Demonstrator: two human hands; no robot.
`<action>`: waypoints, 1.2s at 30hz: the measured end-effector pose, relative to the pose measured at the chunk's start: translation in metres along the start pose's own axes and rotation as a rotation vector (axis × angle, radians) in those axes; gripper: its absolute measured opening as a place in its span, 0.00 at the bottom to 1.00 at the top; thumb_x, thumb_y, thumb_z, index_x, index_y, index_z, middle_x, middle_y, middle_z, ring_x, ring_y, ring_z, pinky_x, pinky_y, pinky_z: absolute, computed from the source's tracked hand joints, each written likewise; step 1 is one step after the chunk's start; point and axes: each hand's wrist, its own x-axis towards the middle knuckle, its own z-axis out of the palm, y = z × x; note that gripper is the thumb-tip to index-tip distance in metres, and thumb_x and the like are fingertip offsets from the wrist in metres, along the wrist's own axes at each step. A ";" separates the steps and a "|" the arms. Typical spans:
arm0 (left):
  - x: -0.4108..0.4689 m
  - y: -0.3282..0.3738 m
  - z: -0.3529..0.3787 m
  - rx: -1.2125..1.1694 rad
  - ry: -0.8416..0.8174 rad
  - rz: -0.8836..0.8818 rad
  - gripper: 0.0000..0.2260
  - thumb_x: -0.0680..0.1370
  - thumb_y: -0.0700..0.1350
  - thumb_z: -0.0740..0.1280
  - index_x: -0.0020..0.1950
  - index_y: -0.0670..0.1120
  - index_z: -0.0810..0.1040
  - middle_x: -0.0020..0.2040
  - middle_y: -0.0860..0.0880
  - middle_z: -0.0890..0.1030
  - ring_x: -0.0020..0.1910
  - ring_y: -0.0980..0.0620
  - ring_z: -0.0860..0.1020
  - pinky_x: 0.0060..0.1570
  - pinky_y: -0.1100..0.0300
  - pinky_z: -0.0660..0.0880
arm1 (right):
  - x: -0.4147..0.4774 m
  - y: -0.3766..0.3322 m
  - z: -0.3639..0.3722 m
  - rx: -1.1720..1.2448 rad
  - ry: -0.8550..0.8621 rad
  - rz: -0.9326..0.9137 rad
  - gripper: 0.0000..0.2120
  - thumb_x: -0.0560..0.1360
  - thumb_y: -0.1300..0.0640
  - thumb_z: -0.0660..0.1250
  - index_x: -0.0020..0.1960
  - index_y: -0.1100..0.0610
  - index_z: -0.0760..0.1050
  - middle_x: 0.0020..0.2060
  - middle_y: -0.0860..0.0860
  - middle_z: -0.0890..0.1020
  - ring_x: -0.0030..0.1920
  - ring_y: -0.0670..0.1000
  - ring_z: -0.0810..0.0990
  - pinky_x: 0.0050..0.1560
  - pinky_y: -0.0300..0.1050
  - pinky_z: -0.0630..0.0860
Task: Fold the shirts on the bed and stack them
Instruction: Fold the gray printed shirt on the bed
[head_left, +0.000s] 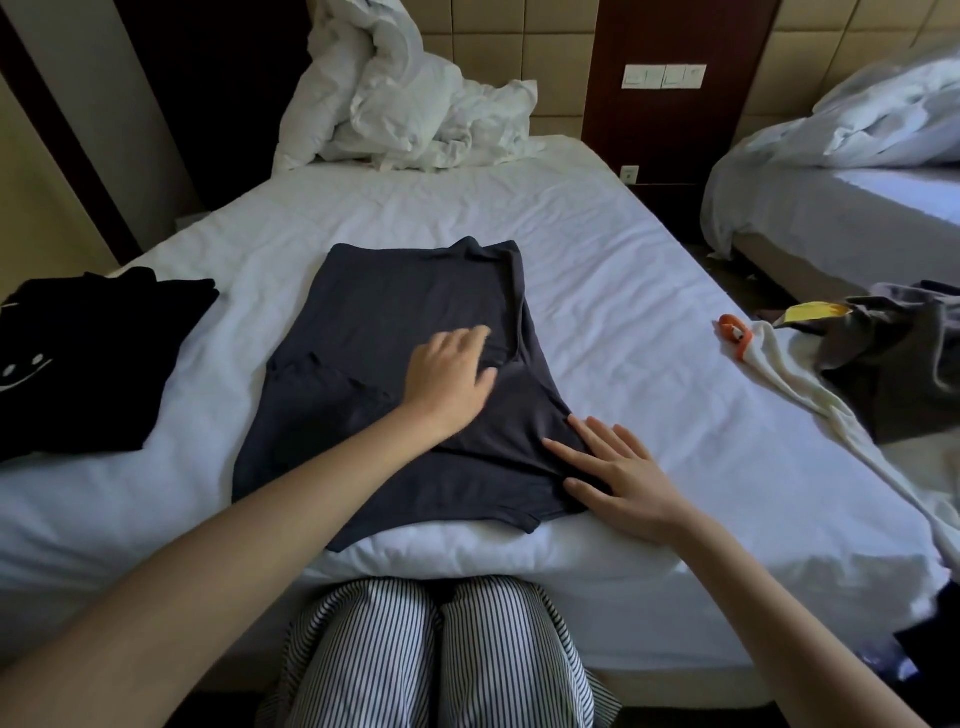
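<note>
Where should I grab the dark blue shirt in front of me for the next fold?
Probably pinch the dark blue shirt at the two corners of its near edge, coming from your side of the bed. It lies flat and lengthwise away from you, so that edge is closest and free to lift.

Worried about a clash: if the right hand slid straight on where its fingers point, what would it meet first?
Probably the left hand, pressing flat on the same dark shirt just ahead.
</note>
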 end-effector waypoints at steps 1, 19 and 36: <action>-0.006 0.003 0.009 -0.010 -0.057 0.083 0.24 0.80 0.56 0.52 0.75 0.50 0.60 0.74 0.46 0.64 0.72 0.44 0.62 0.66 0.50 0.61 | 0.000 0.000 0.000 -0.001 0.006 -0.004 0.30 0.63 0.22 0.32 0.64 0.25 0.42 0.74 0.40 0.44 0.73 0.41 0.39 0.72 0.42 0.36; -0.149 -0.136 -0.045 -0.118 -0.149 0.208 0.37 0.71 0.75 0.49 0.66 0.52 0.75 0.68 0.51 0.73 0.69 0.51 0.67 0.67 0.50 0.62 | -0.017 -0.027 0.018 -0.110 0.183 -0.175 0.31 0.73 0.29 0.45 0.71 0.42 0.61 0.71 0.45 0.63 0.72 0.56 0.62 0.67 0.58 0.60; -0.174 -0.169 -0.033 0.020 -0.459 0.087 0.32 0.74 0.70 0.45 0.74 0.57 0.47 0.78 0.52 0.50 0.77 0.50 0.48 0.73 0.54 0.43 | -0.011 -0.047 0.021 0.069 0.135 0.019 0.17 0.80 0.53 0.58 0.68 0.47 0.69 0.72 0.47 0.64 0.75 0.53 0.55 0.73 0.52 0.49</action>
